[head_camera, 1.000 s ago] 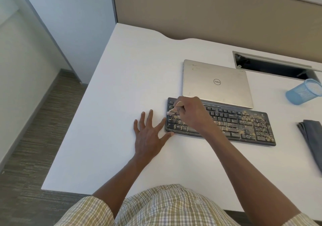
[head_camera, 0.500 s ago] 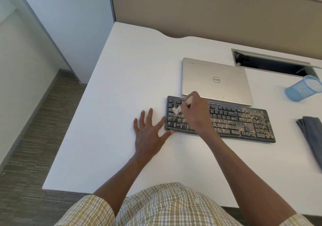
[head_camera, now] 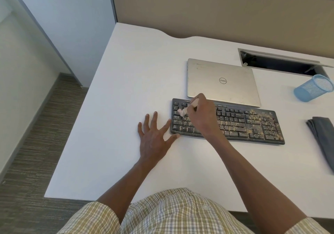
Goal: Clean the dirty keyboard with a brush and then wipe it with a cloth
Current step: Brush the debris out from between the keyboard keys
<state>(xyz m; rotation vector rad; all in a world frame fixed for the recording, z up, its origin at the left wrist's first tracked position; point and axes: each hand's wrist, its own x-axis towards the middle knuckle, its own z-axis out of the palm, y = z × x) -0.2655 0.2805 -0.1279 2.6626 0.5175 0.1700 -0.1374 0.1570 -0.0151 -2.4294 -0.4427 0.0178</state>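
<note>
A black keyboard (head_camera: 240,123) lies on the white desk (head_camera: 126,89), speckled with tan crumbs that are thickest on the right half. My right hand (head_camera: 202,116) grips a small pale brush (head_camera: 187,108) whose bristles touch the upper-left keys. My left hand (head_camera: 155,136) lies flat on the desk with fingers spread, its thumb touching the keyboard's front-left corner. A folded grey cloth (head_camera: 323,136) rests on the desk at the far right.
A closed silver laptop (head_camera: 222,82) sits just behind the keyboard. A blue mesh cup (head_camera: 314,88) lies tipped at the right, beside a cable slot (head_camera: 278,64) in the desk. A beige partition runs along the back; the desk's left edge drops to carpet.
My right hand has carried the brush from the lower-left keys up to the upper-left rows. My left hand has stayed flat in place.
</note>
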